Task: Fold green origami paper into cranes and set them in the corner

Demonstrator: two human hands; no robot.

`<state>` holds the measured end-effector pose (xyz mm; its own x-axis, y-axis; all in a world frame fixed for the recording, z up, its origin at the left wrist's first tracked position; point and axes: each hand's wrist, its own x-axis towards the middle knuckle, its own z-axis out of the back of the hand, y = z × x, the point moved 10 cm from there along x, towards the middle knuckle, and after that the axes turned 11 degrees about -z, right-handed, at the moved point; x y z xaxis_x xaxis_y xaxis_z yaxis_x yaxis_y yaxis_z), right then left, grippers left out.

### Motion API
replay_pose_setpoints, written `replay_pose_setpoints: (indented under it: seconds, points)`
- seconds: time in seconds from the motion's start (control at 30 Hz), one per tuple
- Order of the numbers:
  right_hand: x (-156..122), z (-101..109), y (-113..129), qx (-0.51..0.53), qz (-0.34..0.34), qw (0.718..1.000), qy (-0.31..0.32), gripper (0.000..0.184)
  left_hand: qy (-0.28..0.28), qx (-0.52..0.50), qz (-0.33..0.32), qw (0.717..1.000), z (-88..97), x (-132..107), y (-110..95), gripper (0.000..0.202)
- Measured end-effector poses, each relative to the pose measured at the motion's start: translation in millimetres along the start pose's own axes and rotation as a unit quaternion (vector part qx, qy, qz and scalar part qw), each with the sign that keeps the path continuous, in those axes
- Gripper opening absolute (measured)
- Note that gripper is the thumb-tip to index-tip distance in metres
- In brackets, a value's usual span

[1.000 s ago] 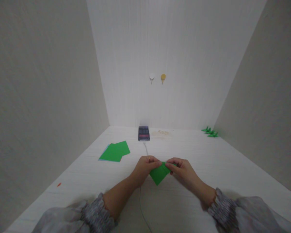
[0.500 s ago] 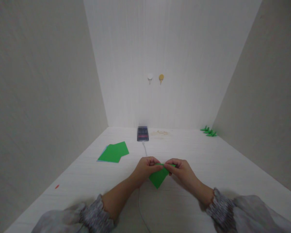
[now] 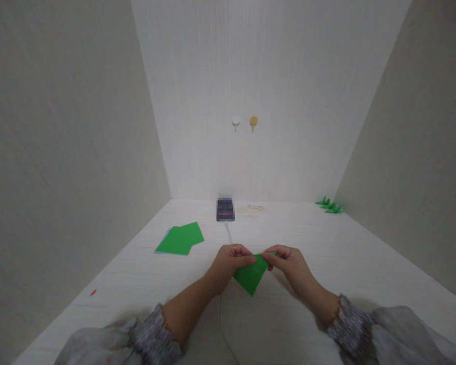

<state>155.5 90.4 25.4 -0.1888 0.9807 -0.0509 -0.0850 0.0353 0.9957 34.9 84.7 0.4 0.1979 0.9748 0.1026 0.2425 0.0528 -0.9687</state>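
A folded sheet of green paper [image 3: 252,278] hangs between my two hands, one corner pointing down toward me. My left hand [image 3: 231,264] pinches its upper left part between thumb and fingers; a ring shows on one finger. At the upper right edge, my right hand [image 3: 287,259] grips the paper between thumb and forefinger. Both thumbs lie on the near side, a short gap apart along the top edge. The fingers behind the paper are partly hidden.
Flat green sheets [image 3: 182,239] with a bluish one beneath lie at the left. A phone-like device [image 3: 225,209] with a white cable [image 3: 223,327] stands at the back wall. Several folded green paper pieces [image 3: 330,206] sit at the back right; a small red scrap [image 3: 93,292] lies left.
My right hand has slid a little to the right along the paper's top edge, away from my left thumb. The paper's lower corner has shifted slightly right.
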Motion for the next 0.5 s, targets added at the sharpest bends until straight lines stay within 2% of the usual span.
replay_pose_setpoints:
  seconds: [0.27, 0.5]
  points:
    - [0.0, 0.8, 0.6, 0.047, 0.003, 0.999, 0.018, 0.017, 0.001, -0.001, -0.002, 1.000, 0.8, 0.6, -0.4, 0.024]
    - [0.8, 3.1, 1.8, 0.036, 0.013, 0.999, 0.013, 0.019, -0.012, 0.015, -0.001, 1.000, 3.5, 1.1, -0.9, 0.027]
